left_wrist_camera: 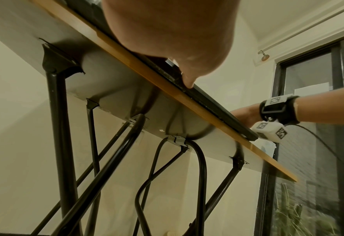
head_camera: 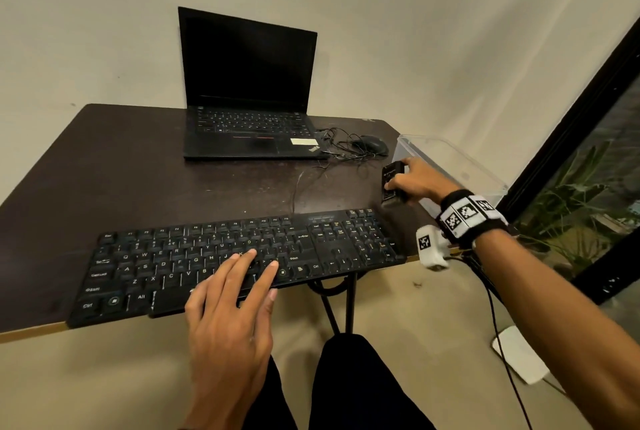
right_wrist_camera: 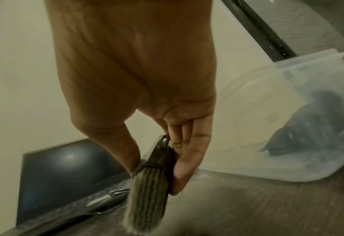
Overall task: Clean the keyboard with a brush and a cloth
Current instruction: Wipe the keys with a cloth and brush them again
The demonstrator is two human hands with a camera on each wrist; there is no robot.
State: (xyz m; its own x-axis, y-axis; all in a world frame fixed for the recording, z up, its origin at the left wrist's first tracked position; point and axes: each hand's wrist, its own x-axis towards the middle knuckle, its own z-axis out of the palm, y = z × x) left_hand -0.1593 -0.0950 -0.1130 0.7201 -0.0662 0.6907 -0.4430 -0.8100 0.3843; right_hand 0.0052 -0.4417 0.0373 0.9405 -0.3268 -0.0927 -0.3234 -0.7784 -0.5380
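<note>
A black full-size keyboard (head_camera: pixel 166 256) lies along the front edge of the dark table (head_camera: pixel 138 159). My left hand (head_camera: pixel 242 277) rests flat on its lower middle keys with straight fingers; in the left wrist view, the left hand (left_wrist_camera: pixel 167 32) covers the keyboard's front edge (left_wrist_camera: pixel 217 108). My right hand (head_camera: pixel 412 180) is to the right behind the keyboard and holds a black-handled brush (head_camera: pixel 391 183). In the right wrist view, the thumb and fingers of that hand (right_wrist_camera: pixel 154 174) pinch the brush (right_wrist_camera: pixel 146 204), with its grey bristles pointing down just above the table. A dark cloth (right_wrist_camera: pixel 308 127) lies inside a clear plastic box (right_wrist_camera: pixel 247 111).
An open black laptop (head_camera: pixel 249 131) stands at the back against the wall. A black mouse (head_camera: pixel 370 145) and tangled cable lie to its right. The clear box (head_camera: pixel 460 159) sits at the table's right end. A dark window frame (head_camera: pixel 571 138) rises beyond it. Folding table legs (left_wrist_camera: pixel 62 143) stand below.
</note>
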